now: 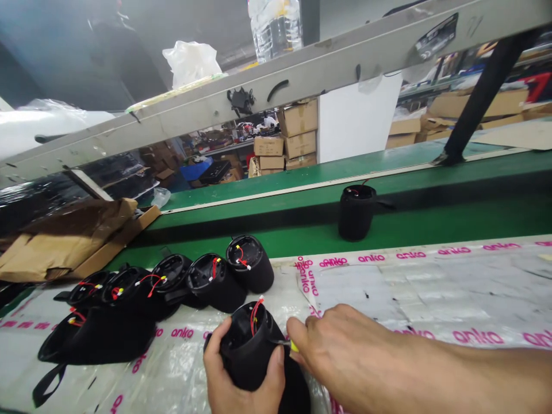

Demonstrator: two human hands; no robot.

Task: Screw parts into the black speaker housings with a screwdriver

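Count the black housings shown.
8: one housing in the left hand, one on the green belt, five in a row at left, one in front; others may be hidden.

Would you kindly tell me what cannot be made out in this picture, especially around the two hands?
Tool, head view: its handle is mostly hidden by the right hand.
Tool's tip, head view: too small to tell exactly how it meets the black cylinder.
Cylinder's lower end, head view: partly hidden by the left hand and cut off by the bottom edge.
Clear container, head view: cut off by the top edge.
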